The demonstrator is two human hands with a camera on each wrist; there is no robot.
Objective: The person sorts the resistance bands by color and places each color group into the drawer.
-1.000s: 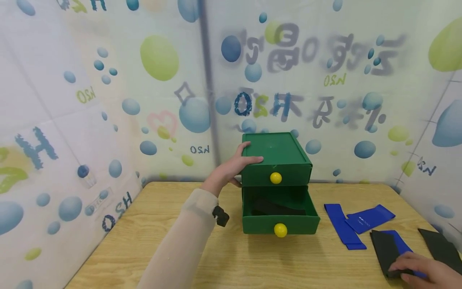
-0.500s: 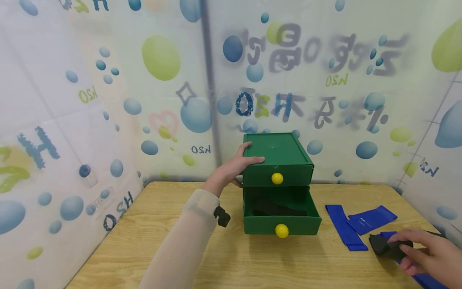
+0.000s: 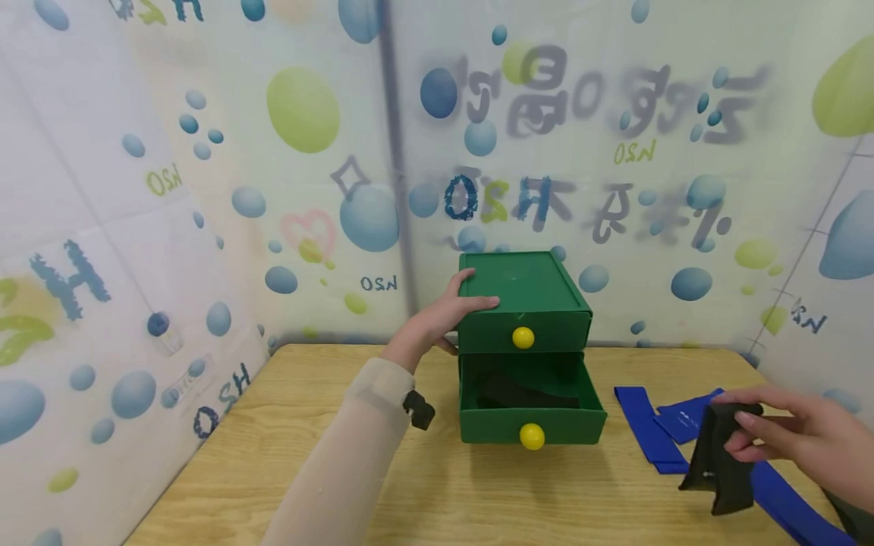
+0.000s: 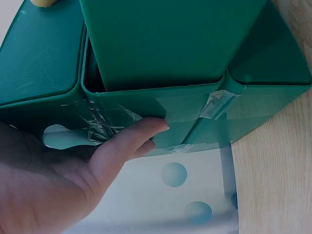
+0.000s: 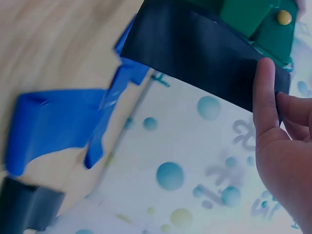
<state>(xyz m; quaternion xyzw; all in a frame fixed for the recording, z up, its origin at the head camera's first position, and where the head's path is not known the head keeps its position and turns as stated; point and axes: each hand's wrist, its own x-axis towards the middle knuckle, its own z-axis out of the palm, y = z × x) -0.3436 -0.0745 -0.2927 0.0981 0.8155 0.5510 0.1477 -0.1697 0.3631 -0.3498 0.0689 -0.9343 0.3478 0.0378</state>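
My left hand (image 3: 437, 315) rests on the left side of a green two-drawer box (image 3: 526, 277), its thumb lying straight on the top. In the left wrist view the fingers (image 4: 141, 130) lie along the box's taped side. The upper drawer is closed; the lower drawer (image 3: 498, 426) is pulled out, with a black band (image 3: 522, 394) inside. At the right, my right hand (image 3: 799, 436) pinches a folded black resistance band (image 3: 717, 462) by its upper end, holding it above the table. In the right wrist view this band (image 5: 195, 48) stretches flat from the fingertips.
Several blue resistance bands lie right of the box: one long strip (image 3: 645, 425), one crossing it (image 3: 679, 419), and another (image 3: 795, 504) under the right hand. Another black band (image 5: 31, 204) lies beyond them. A patterned curtain (image 3: 300, 197) stands behind the wooden table (image 3: 293, 425).
My right hand has picked the black band up off the blue one and raised it; it now hangs from the fingers. The left hand and the box have stayed in place.
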